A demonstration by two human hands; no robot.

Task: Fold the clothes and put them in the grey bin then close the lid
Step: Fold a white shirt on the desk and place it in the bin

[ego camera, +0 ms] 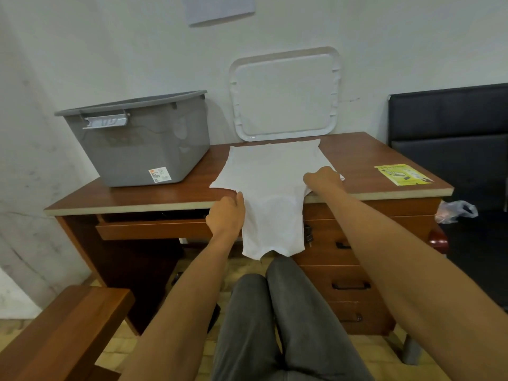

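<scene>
There's the grey plastic bin on the left of the brown wooden table. The white rectangular plastic lid stands behind the table's middle, leaning on the wall. In front of it the white cloth garment lies flat, its near end hanging over the front edge. The left hand is at the garment's left edge, the right hand on its right side, further back. Far right lies a yellow paper leaflet.

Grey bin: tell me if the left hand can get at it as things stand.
Probably yes. The grey bin stands open on the desk, left of the white shirt, with bare desk between it and the left hand. But that hand grips the shirt's edge.
</scene>
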